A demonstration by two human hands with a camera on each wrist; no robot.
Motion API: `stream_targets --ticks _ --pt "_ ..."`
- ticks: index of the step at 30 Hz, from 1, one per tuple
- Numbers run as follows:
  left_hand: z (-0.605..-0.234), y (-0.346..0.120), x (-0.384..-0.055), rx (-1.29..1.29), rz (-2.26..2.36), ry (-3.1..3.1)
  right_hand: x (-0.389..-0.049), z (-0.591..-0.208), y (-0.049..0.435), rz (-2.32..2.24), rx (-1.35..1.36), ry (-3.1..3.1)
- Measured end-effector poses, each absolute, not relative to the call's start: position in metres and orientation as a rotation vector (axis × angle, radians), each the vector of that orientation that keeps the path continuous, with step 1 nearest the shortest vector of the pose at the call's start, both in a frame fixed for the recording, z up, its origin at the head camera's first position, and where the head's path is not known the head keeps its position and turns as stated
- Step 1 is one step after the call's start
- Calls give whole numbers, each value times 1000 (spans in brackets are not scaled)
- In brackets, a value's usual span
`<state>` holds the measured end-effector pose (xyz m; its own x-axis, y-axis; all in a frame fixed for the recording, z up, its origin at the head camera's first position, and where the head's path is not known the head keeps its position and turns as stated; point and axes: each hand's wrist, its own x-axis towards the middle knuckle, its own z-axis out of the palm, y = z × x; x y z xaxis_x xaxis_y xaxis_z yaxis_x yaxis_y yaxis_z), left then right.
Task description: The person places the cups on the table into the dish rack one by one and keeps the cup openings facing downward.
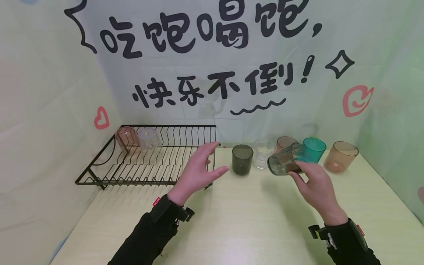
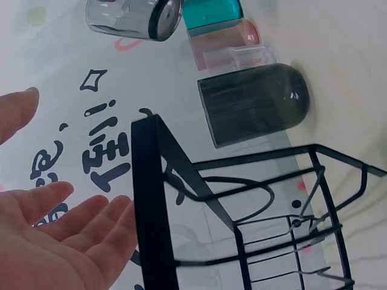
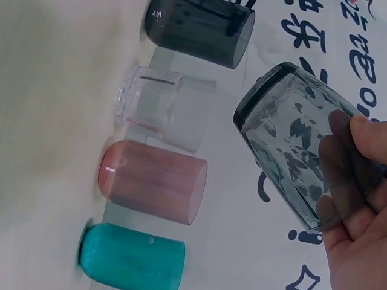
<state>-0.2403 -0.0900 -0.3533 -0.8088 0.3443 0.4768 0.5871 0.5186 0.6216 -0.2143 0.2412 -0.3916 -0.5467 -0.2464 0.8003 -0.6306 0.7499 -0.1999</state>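
My right hand (image 1: 316, 186) holds a clear grey glass (image 3: 287, 142) tilted on its side above the table, thumb on one side and fingers on the other. Its thick base points left, away from the palm. My left hand (image 1: 195, 171) is empty, fingers extended and thumb spread, in front of the right end of a black wire dish rack (image 1: 159, 182). Just right of the rack stands a dark grey glass (image 1: 242, 162), upright. Beside it are a clear glass (image 1: 261, 158), a pink glass (image 3: 154, 181) and a teal glass (image 3: 133, 254), partly hidden behind the held one in the head view.
An amber glass (image 1: 339, 158) stands at the right end of the row. Inside the rack's back left corner lie a pink glass (image 1: 127, 137) and a clear ridged glass (image 1: 148, 139). A printed cloth (image 1: 185, 121) hangs behind the pale table (image 1: 238, 228).
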Motion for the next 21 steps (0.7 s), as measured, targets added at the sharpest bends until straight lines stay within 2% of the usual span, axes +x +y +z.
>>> stream_targets --ticks 21 --pt "-359 -70 -236 -806 -1336 -2408 -204 -381 208 799 604 -2089"
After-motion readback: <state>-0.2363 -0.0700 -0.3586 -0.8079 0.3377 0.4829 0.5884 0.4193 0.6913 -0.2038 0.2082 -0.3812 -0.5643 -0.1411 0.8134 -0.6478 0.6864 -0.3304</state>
